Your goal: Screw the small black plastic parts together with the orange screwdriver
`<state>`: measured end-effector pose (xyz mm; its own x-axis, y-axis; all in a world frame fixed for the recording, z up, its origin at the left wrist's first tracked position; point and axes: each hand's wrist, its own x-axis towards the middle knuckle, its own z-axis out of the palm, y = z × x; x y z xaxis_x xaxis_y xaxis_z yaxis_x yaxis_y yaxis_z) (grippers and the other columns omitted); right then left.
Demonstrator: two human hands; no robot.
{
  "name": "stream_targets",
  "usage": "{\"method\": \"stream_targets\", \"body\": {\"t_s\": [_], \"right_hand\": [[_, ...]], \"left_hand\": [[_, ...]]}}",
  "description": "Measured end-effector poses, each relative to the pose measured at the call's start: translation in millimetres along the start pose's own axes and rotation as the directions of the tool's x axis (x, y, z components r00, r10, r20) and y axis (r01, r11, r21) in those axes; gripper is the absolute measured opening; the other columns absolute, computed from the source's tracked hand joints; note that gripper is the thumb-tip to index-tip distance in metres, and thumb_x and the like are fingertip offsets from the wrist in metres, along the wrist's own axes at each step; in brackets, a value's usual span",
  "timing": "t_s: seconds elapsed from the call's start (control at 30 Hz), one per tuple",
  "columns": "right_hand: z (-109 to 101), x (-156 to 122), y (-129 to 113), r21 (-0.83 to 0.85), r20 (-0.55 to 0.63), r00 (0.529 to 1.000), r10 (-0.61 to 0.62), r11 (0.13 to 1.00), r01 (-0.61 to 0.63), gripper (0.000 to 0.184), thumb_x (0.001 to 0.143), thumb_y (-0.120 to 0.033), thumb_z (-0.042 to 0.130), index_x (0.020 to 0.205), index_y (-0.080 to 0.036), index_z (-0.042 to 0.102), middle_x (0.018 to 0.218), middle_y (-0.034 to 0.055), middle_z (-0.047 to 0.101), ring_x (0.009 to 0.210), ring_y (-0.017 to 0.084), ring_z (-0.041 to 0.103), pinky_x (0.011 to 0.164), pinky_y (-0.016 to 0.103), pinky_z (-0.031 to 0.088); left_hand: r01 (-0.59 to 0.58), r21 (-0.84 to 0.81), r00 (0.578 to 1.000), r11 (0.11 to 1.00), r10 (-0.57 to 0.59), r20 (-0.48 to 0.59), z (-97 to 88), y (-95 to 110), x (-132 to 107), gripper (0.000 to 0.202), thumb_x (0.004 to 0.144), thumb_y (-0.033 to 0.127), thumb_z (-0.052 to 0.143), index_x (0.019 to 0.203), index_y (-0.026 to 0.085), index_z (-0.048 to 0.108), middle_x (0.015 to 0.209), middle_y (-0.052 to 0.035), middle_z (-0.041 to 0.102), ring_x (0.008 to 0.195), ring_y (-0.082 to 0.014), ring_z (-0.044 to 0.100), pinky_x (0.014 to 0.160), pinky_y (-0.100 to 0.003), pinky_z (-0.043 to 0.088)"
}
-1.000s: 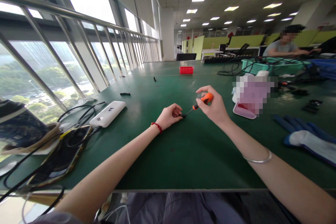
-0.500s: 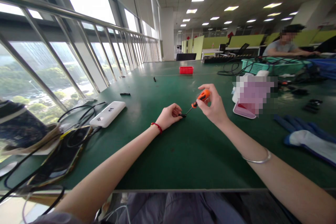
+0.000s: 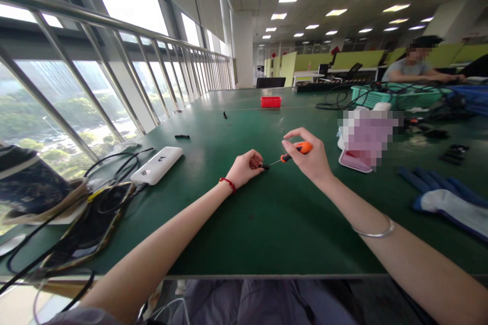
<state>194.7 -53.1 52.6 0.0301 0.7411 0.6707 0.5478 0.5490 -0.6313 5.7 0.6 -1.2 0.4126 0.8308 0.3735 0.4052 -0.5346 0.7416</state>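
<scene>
My left hand (image 3: 246,167) rests on the green table (image 3: 267,223), fingers curled around a small black part (image 3: 264,166) pinned at the fingertips. My right hand (image 3: 309,158) grips a small screwdriver with an orange handle (image 3: 297,151). Its thin shaft slants down to the left and its tip meets the black part. A red cord circles my left wrist and a silver bangle hangs on my right forearm.
At the left lie a white power bank (image 3: 157,164), black cables and a phone (image 3: 89,226). Blue and white gloves (image 3: 446,198) lie at the right, by a pink case (image 3: 356,160). A red bin (image 3: 270,101) and a green basket (image 3: 396,95) stand farther back. Another person sits at the far right.
My right hand tilted the screwdriver handle lower and slightly to the right, twisting it between the fingers. The tip stays at the black part. My left hand has not moved.
</scene>
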Motion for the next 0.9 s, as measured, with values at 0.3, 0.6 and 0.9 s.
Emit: {"method": "stream_targets", "body": {"t_s": [0.3, 0.6, 0.9], "right_hand": [[1.0, -0.6, 1.0, 0.0, -0.035, 0.998, -0.06, 0.998, 0.06, 0.037, 0.07, -0.03, 0.059, 0.104, -0.023, 0.047, 0.067, -0.0046, 0.053, 0.055, 0.013, 0.05, 0.058, 0.026, 0.041], [-0.3, 1.2, 2.6, 0.038, 0.002, 0.994, -0.114, 0.993, 0.113, 0.033, 0.069, -0.023, 0.056, 0.101, -0.022, 0.051, 0.07, -0.0025, 0.054, 0.063, 0.014, 0.052, 0.065, 0.028, 0.042], [0.1, 0.8, 0.7, 0.023, 0.015, 0.999, -0.031, 0.999, 0.031, 0.015, 0.076, -0.033, 0.055, 0.085, -0.022, 0.056, 0.058, -0.0038, 0.05, 0.053, 0.013, 0.05, 0.058, 0.027, 0.04]], "left_hand": [[-0.002, 0.004, 1.0, 1.0, 0.002, -0.003, -0.8, -0.1, 0.1, 0.02, 0.066, 0.015, 0.065, 0.081, 0.016, 0.053, 0.07, 0.001, 0.06, 0.065, -0.0101, 0.058, 0.065, -0.023, 0.05], [0.001, -0.002, 1.0, 1.0, -0.001, -0.009, -0.4, -1.2, 0.4, 0.02, 0.065, 0.016, 0.066, 0.08, 0.016, 0.053, 0.07, 0.001, 0.06, 0.064, -0.0104, 0.058, 0.064, -0.024, 0.051], [-0.002, 0.0, 1.0, 1.0, 0.002, -0.005, -0.7, -1.7, 0.2, 0.019, 0.066, 0.016, 0.065, 0.08, 0.016, 0.052, 0.07, 0.0009, 0.06, 0.065, -0.0104, 0.058, 0.065, -0.023, 0.05]]}}
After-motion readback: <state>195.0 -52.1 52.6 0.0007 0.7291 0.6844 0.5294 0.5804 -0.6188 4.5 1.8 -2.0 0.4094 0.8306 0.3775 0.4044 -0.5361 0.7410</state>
